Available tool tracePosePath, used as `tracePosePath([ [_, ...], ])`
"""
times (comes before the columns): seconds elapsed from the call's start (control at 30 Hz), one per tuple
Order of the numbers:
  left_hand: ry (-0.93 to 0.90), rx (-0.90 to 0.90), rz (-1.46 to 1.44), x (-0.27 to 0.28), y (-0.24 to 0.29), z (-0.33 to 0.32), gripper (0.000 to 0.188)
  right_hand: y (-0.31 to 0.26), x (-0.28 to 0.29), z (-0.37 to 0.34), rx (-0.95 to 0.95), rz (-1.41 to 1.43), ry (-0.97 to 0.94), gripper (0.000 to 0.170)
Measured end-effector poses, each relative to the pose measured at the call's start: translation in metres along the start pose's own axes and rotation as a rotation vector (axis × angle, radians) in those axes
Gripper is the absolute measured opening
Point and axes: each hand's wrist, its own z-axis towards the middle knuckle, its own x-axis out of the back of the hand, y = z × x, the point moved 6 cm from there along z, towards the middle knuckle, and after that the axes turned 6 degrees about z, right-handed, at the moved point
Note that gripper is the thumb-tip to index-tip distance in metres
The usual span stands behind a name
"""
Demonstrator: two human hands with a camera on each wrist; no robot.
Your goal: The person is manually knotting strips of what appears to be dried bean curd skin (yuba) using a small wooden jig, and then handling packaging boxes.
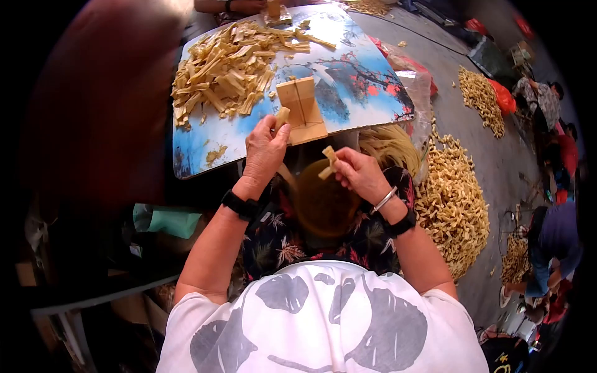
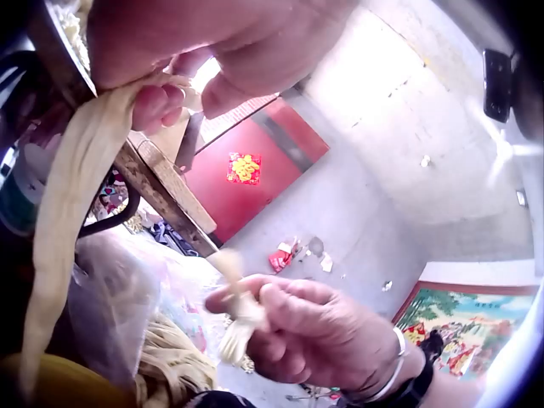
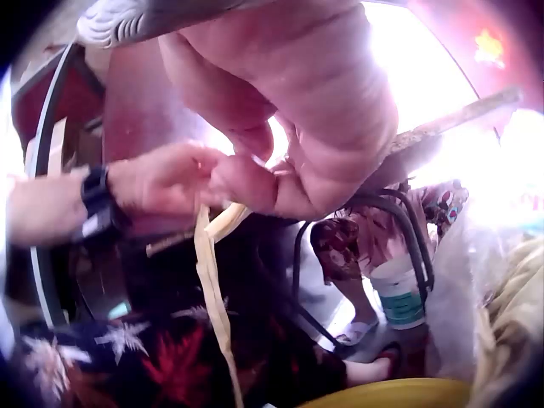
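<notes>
My left hand (image 1: 267, 146), over the table's near edge, grips a pale yellow strip (image 1: 282, 117). In the left wrist view the long flat strip (image 2: 64, 212) hangs down from those fingers. My right hand (image 1: 360, 174) is apart from it to the right, pinching a small knotted piece of the same pale material (image 1: 328, 163) between thumb and fingers. The knot (image 2: 244, 327) shows a fanned lower end in the left wrist view. Just beyond the left hand stands an upright wooden board on a flat base (image 1: 301, 109) at the table edge.
Short flat yellow pieces (image 1: 224, 68) are heaped on the painted table (image 1: 348, 37). Long strips (image 1: 392, 146) lie in plastic beside my knee. A yellow basin (image 3: 391, 395) is between my legs. A big pile of knots (image 1: 454, 205) covers the floor at right; people sit beyond.
</notes>
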Motion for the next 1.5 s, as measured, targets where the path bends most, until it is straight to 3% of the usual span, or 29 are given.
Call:
tracePosePath([
  [0.07, -0.147, 0.255, -0.350, 0.006, 0.006, -0.025, 0.019, 0.002, -0.006, -0.011, 0.020, -0.115, 0.018, 0.022],
  [0.13, -0.148, 0.308, -0.624, 0.003, 0.012, -0.051, 0.021, -0.021, -0.013, -0.025, 0.225, -0.249, 0.061, 0.026],
  [0.17, -0.073, 0.298, -0.738, 0.000, 0.018, -0.063, 0.020, -0.038, -0.026, -0.029, 0.353, -0.297, 0.054, 0.028],
  [0.2, -0.112, 0.225, -0.596, -0.006, 0.013, -0.075, 0.017, -0.052, -0.040, -0.032, 0.502, -0.338, 0.063, 0.033],
  [0.23, 0.017, 0.026, -0.503, -0.010, 0.015, -0.087, 0.015, -0.060, -0.055, -0.038, 0.656, -0.353, 0.067, 0.038],
  [0.3, 0.051, -0.061, -0.513, -0.019, 0.027, -0.110, 0.017, -0.030, -0.070, -0.033, 0.523, -0.094, -0.070, 0.036],
  [0.37, 0.024, -0.037, -0.546, -0.009, 0.038, -0.125, 0.020, 0.005, -0.076, -0.027, 0.371, 0.188, -0.052, 0.029],
  [0.43, 0.001, -0.023, -0.509, 0.033, 0.040, -0.149, 0.020, 0.008, -0.082, -0.029, 0.364, 0.227, -0.198, 0.026],
  [0.47, -0.034, -0.025, -0.502, 0.050, 0.038, -0.160, 0.021, 0.017, -0.081, -0.024, 0.179, 0.133, -0.263, 0.026],
  [0.5, 0.039, 0.025, -0.318, 0.065, 0.012, -0.182, 0.020, -0.008, -0.095, -0.035, 0.208, 0.212, -0.297, 0.025],
  [0.57, 0.083, 0.233, -0.126, 0.106, -0.037, -0.239, 0.014, -0.014, -0.100, -0.040, 0.201, 0.197, -0.243, 0.024],
  [0.63, 0.372, 0.295, 0.284, 0.166, -0.084, -0.309, 0.010, -0.001, -0.099, -0.035, 0.194, 0.095, -0.301, 0.025],
  [0.67, 0.451, 0.392, 0.556, 0.198, -0.111, -0.345, 0.012, 0.002, -0.099, -0.035, 0.183, 0.063, -0.308, 0.022],
  [0.7, 0.496, 0.609, 0.736, 0.231, -0.134, -0.379, 0.015, 0.004, -0.101, -0.036, 0.173, 0.030, -0.315, 0.019],
  [0.73, 0.480, 0.781, 0.801, 0.256, -0.170, -0.419, 0.020, 0.004, -0.105, -0.040, 0.171, 0.015, -0.340, 0.019],
  [0.8, 0.551, 0.855, 1.382, 0.302, -0.185, -0.465, 0.033, 0.001, -0.115, -0.045, 0.172, -0.021, -0.382, 0.018],
  [0.83, 0.677, 1.129, 1.238, 0.321, -0.219, -0.500, 0.038, -0.002, -0.122, -0.047, 0.177, -0.032, -0.394, 0.018],
  [0.9, 0.848, 1.367, 0.838, 0.339, -0.267, -0.552, 0.040, -0.009, -0.134, -0.053, 0.182, -0.060, -0.418, 0.017],
  [0.93, 0.949, 1.335, 0.512, 0.340, -0.290, -0.571, 0.041, -0.012, -0.139, -0.054, 0.178, -0.060, -0.434, 0.017],
  [1.03, 1.286, 0.897, -0.674, 0.334, -0.327, -0.585, 0.043, -0.020, -0.155, -0.056, 0.217, -0.111, -0.456, 0.016],
  [1.13, 1.553, 0.352, -1.306, 0.354, -0.335, -0.568, 0.040, -0.025, -0.167, -0.058, 0.268, -0.150, -0.535, 0.016],
  [1.23, 1.222, 0.608, -0.340, 0.384, -0.313, -0.559, 0.037, -0.028, -0.173, -0.059, 0.276, -0.187, -0.549, 0.016],
  [1.33, 0.984, 0.819, 0.373, 0.402, -0.279, -0.556, 0.035, -0.023, -0.175, -0.059, 0.244, -0.162, -0.526, 0.015],
  [1.4, 1.516, 0.396, -0.640, 0.413, -0.276, -0.566, 0.034, -0.016, -0.174, -0.057, 0.222, -0.156, -0.534, 0.015],
  [1.43, 1.685, 0.116, -1.166, 0.414, -0.281, -0.569, 0.033, -0.012, -0.173, -0.056, 0.210, -0.153, -0.539, 0.014],
  [1.47, 1.616, 0.110, -1.212, 0.422, -0.275, -0.574, 0.031, -0.009, -0.172, -0.056, 0.199, -0.149, -0.546, 0.014],
  [1.5, 1.685, 0.112, -1.184, 0.430, -0.269, -0.579, 0.030, -0.008, -0.172, -0.056, 0.194, -0.150, -0.552, 0.014],
])
